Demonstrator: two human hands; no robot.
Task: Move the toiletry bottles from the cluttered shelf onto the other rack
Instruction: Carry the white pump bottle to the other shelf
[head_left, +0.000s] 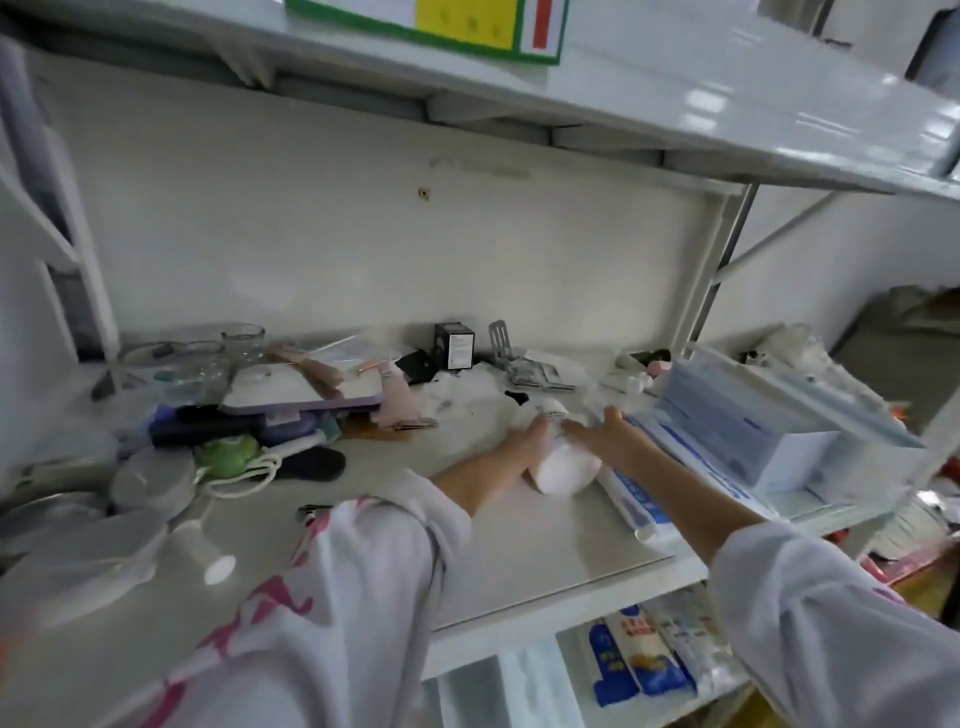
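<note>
A white bottle (563, 465) lies on its side on the white shelf (519, 561), its base toward me. My left hand (524, 441) touches its left side and my right hand (602, 428) lies on its right side, fingers stretched forward. Whether either hand grips it is blurred. A second small white bottle (200, 551) lies at the shelf's left front.
A blue-and-white toothpaste tube (631, 493) lies right of the bottle, beside an open box of face masks (748, 421). Clutter fills the left: glass cups (241, 343), a purple case (306, 397), a green item (228, 452). A black box (454, 345) stands at the back.
</note>
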